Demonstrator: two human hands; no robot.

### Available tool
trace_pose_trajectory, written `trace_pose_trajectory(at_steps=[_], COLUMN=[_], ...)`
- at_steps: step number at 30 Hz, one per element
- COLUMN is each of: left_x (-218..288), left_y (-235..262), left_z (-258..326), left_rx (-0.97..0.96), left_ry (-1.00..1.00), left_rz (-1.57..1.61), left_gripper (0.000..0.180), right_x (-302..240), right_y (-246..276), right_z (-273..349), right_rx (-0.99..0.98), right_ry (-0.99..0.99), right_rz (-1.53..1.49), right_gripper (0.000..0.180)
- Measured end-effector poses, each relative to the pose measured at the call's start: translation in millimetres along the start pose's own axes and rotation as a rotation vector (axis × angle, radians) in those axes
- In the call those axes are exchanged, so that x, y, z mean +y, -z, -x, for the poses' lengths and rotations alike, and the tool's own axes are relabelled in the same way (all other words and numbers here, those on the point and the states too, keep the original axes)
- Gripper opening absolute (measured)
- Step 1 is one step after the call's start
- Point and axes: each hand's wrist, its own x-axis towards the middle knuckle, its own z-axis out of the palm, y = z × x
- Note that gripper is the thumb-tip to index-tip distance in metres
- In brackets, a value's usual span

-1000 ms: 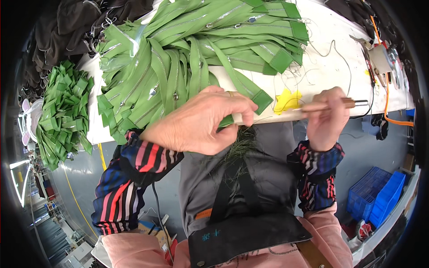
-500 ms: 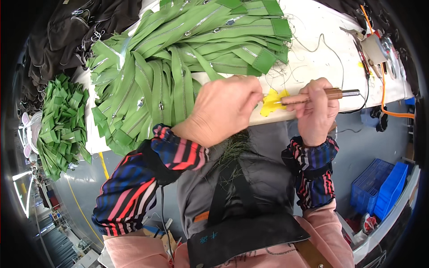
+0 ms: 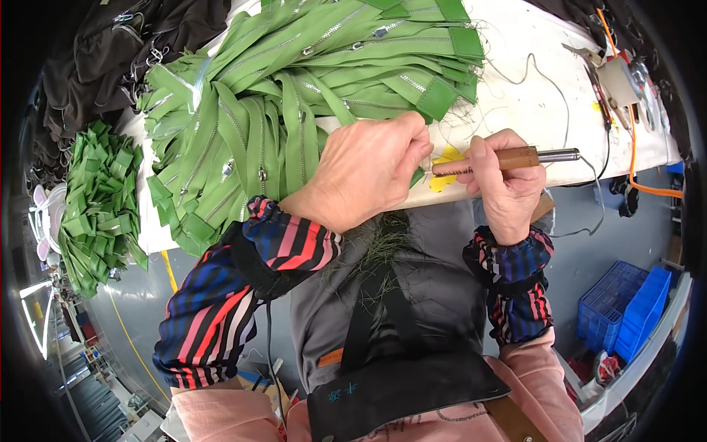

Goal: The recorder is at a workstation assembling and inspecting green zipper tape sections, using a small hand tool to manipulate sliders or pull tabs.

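Right hand (image 3: 509,188) gripping a wooden-handled tool (image 3: 518,157), tip toward nine o'clock, left hand (image 3: 367,168) pinching a mostly hidden green tab (image 3: 417,176), green zippers (image 3: 258,107) at eleven o'clock.

Head-worn fisheye, downward onto hands (image 3: 368,168)

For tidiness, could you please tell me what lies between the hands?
The head view shows a yellow scrap, partly covered, between the left hand and right hand.

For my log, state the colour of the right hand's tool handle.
The tool handle is brown, shown best in the head view.
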Motion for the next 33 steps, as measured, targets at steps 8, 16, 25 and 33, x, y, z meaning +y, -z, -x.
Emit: trace_pose_trajectory(at_steps=[8, 16, 25, 33], left_x=[-1, -2, -4, 14], left_y=[-2, -2, 0, 41], left_z=[-2, -2, 0, 28], left_rx=[-0.009, -0.014, 0.020, -0.604], left_ry=[0.004, 0.012, 0.031, -0.174], left_rz=[-0.004, -0.008, 0.050, 0.108], left_gripper=[0.007, 0.007, 0.008, 0.004], right_x=[1, 3, 7, 2], right_y=[-1, 0, 15, 40], right_z=[0, -1, -4, -19], right_rx=[-0.006, -0.034, 0.026, 0.190], right_ry=[0.031, 0.066, 0.018, 0.065], right_rz=[0.031, 0.045, -0.122, -0.444], right_gripper=[0.011, 0.009, 0.011, 0.018])
